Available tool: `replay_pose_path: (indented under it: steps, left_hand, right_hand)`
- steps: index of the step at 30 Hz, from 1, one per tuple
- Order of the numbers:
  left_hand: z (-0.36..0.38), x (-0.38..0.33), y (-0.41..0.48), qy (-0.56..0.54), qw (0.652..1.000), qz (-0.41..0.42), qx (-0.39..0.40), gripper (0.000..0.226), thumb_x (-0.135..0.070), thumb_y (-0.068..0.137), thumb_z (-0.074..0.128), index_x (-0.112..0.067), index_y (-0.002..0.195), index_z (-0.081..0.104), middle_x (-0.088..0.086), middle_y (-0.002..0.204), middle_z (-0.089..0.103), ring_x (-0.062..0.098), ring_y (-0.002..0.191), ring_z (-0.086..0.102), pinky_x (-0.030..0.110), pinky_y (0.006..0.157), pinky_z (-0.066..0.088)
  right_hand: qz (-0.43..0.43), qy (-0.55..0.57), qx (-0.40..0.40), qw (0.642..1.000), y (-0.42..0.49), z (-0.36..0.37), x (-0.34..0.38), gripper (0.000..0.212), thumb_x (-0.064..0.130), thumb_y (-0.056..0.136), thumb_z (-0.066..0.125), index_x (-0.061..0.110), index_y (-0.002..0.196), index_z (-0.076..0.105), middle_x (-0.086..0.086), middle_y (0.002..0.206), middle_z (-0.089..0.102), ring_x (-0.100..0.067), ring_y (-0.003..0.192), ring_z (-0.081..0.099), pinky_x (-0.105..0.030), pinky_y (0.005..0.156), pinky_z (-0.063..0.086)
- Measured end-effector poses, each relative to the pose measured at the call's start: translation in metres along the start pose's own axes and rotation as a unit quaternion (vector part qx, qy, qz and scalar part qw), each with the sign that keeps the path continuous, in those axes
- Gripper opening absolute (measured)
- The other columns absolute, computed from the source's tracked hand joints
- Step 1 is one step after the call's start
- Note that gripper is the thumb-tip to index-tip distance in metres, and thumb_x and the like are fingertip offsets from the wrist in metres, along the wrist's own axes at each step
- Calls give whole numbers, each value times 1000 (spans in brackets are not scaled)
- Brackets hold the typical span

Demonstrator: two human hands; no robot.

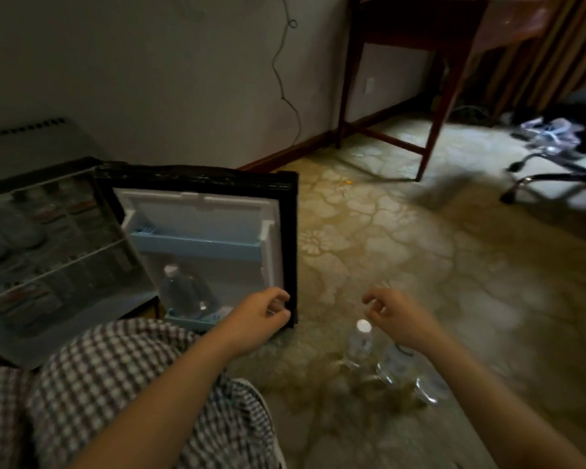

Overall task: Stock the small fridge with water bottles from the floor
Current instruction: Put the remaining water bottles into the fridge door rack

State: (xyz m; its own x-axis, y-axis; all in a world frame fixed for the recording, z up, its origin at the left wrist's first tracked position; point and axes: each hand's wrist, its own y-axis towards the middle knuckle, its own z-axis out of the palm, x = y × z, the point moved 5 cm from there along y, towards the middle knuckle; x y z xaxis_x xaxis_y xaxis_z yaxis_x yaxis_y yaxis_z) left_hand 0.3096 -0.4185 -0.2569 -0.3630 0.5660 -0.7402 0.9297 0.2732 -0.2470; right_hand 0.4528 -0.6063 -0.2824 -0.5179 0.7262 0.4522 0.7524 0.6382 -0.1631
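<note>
Left of frame: fridge [48, 252], shelves loaded. Just right of it, open door [203, 211], one bottle [180, 292] in its lower bin. Lower centre, on the floor [420, 248], right of the door: upright bottle [361, 343], lying bottles [403, 363] just beside it. Upper right, against the wall: table [420, 45]; chair base [555, 170] farther right.

Open small fridge [290, 231], door [48, 258] swung left. Inside, a bottle [180, 292] stands at lower left under a blue shelf [197, 247]; space beside it on the right. Open carpet [322, 299] separates fridge from floor bottles [361, 343].
</note>
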Motion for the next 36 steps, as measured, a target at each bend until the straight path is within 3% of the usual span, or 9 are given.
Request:
replay_pose_path:
  steps: [3,6,9,13,17,22,30,36]
  left_hand:
    - [32,1,10,8,1000,-12,18,32,-23,95,48,-16,126,49,0,108,57,16,98,56,30,86,48]
    - [64,4,22,13,998,-36,45,34,-26,95,48,-16,128,49,0,116,56,16,105,56,27,87,46]
    - [93,8,36,17,997,-49,58,35,-25,96,48,-13,129,49,4,123,56,17,110,54,27,91,45]
    - [128,24,52,19,993,-89,75,34,-20,95,49,-7,126,50,9,122,56,15,101,52,23,83,41]
    - [154,42,57,12,988,-121,96,31,-20,93,52,-8,121,54,10,119,59,21,110,55,30,94,44]
    - [166,58,61,-6,983,-156,100,36,-22,92,53,-9,126,52,9,123,58,20,113,54,25,93,41]
    - [175,65,55,13,976,-168,135,40,-27,92,54,-11,129,49,8,126,55,19,115,53,29,97,43]
    - [180,60,47,20,975,-149,162,63,-32,85,64,-16,139,37,6,140,46,19,127,46,34,106,41]
  right_hand:
    - [57,-11,15,998,-7,15,-47,27,27,92,52,19,117,58,3,98,65,-17,90,61,-28,72,47]
    - [95,-13,41,995,-15,41,-83,34,27,93,51,19,126,55,-2,115,65,-19,102,61,-26,79,44]
    - [104,6,69,992,-18,67,-96,43,24,94,51,16,135,45,-8,128,58,-24,113,58,-30,88,46]
    - [90,-18,99,991,-1,98,-99,60,20,94,50,16,146,23,-15,141,44,-32,120,51,-37,95,45]
    - [84,-47,91,991,26,119,-97,69,17,94,49,26,150,9,-14,151,24,-35,119,52,-43,91,50]
    - [88,-132,83,984,45,139,-89,67,15,95,49,24,148,9,-17,145,30,-35,120,48,-41,84,50]
    - [111,-86,87,986,31,149,-104,47,26,96,47,14,137,28,-16,121,56,-34,105,60,-40,80,52]
    - [73,5,5,997,0,122,-85,29,39,91,52,13,102,48,-9,97,66,-28,90,63,-34,65,45]
